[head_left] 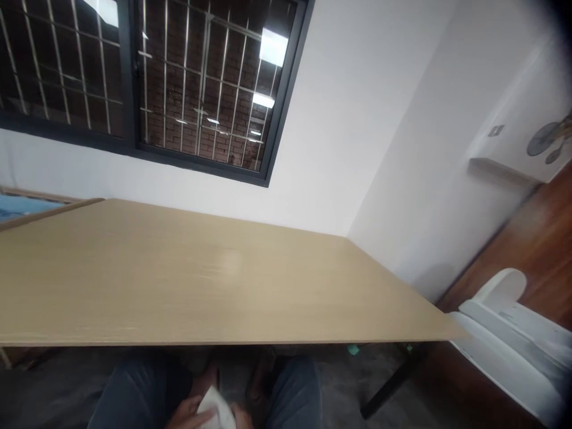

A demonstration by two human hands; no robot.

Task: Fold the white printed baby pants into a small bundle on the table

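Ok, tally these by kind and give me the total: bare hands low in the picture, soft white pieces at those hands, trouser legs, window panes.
Hands: 2 (left hand, right hand)
White piece: 1
Trouser legs: 2 (left leg, right leg)
Window panes: 2 (left pane, right pane)
Total: 7

The wearer's trousers were dark blue-grey, of plain, matte cloth with soft, shallow folds along both legs. The left hand and right hand were bare. Shadow and blur obscured the feet, leaving the footwear indistinct.
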